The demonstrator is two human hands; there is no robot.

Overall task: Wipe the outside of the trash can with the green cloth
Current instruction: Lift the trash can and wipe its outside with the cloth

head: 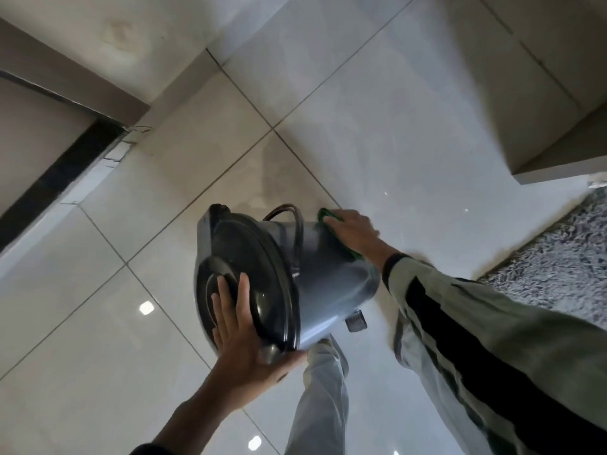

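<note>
A grey pedal trash can [325,284] with a dark round lid [249,274] is tipped over to the left above the tiled floor. My left hand [239,336] lies flat on the lid, fingers spread, and its thumb hooks the lid's lower rim. My right hand [353,233] presses a green cloth [323,215] against the can's upper side wall; only the cloth's edges show around the hand. A dark wire handle [297,231] lies across the can's body. The foot pedal [355,320] sticks out at the can's base.
Glossy light floor tiles [115,339] surround the can. A shaggy grey rug [565,257] lies at the right. A pale cabinet base [558,165] stands at the upper right. A dark door threshold [59,178] runs along the left. My trouser leg [322,399] is below the can.
</note>
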